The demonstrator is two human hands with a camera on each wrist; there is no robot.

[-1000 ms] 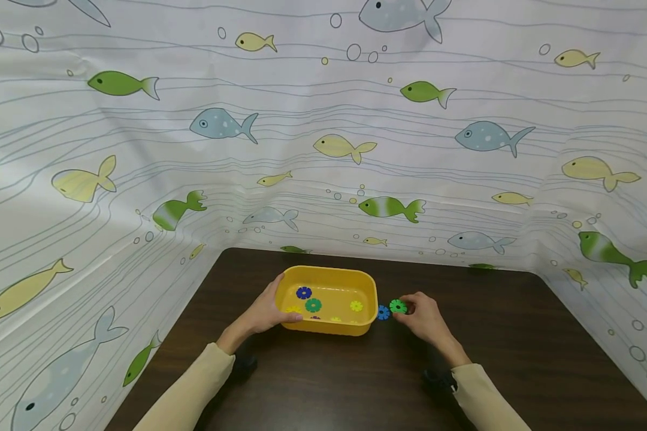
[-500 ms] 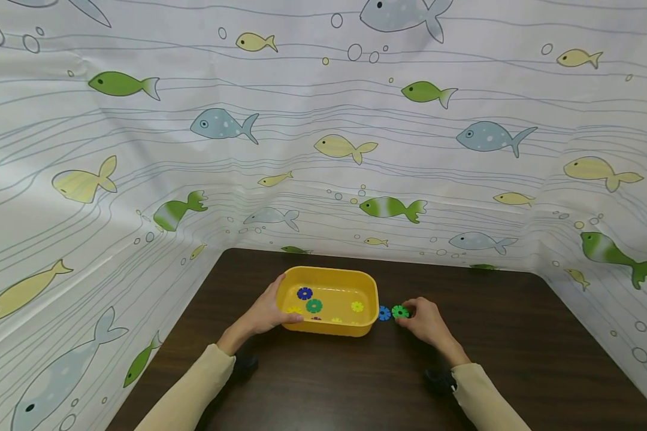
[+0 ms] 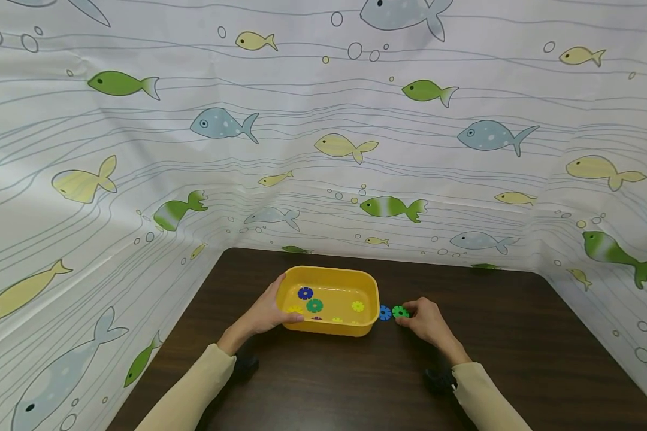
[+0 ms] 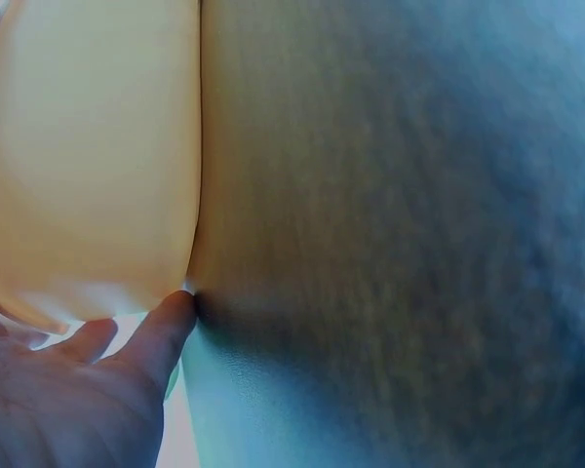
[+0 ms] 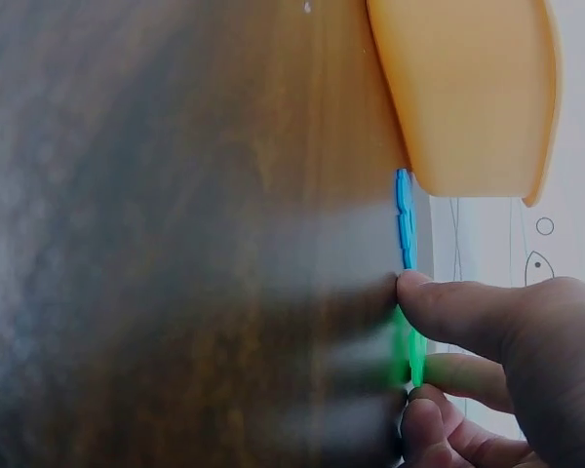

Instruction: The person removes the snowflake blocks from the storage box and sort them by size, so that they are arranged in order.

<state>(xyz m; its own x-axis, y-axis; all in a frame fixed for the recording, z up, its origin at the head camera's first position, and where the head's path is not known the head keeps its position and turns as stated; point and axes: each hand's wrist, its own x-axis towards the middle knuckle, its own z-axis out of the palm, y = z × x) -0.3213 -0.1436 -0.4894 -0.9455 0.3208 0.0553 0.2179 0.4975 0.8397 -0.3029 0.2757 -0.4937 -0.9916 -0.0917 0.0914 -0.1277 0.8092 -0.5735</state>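
A yellow plastic basin stands on the dark table, with several notched, flower-shaped discs inside. At its left end my left hand grips the wall, thumb along the front rim; the left wrist view shows the hand spread round that end. Just right of the basin a blue notched disc lies flat on the table. Beside it my right hand pinches a green notched disc by its edge. In the right wrist view the green disc sits flat at table level, between thumb and fingers.
In the basin are a dark blue disc, a teal disc and a yellow disc; others are partly hidden by the front wall. A fish-patterned white sheet rises behind the table and at both sides.
The green disc in my right hand has come down slightly toward the table's front, to lie beside the blue disc. During the last half second it stays in place. My left hand keeps its grip.
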